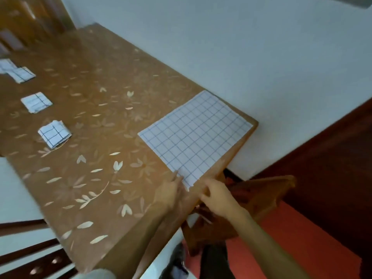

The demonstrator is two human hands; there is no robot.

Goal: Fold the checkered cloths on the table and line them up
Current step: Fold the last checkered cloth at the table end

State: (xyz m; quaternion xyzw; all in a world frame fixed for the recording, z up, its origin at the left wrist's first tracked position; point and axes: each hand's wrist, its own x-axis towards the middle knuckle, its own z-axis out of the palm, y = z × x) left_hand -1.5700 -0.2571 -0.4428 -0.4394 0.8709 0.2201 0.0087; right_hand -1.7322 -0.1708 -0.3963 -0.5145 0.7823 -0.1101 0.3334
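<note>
Lying flat on the glossy flower-patterned table (96, 178), the thin square checkered cloth (197, 135) fills its corner. The left hand (169, 193) touches the cloth's near corner with a straight finger. The right hand (218, 195) is curled just beside it; I cannot tell its grip. Small folded cloths (54, 134) lie in a row, well apart.

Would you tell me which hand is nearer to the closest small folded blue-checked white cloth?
Left. The left hand, touching the flat unfolded checkered cloth, is right of the small folded cloth; the right hand is further right, at the table edge.
</note>
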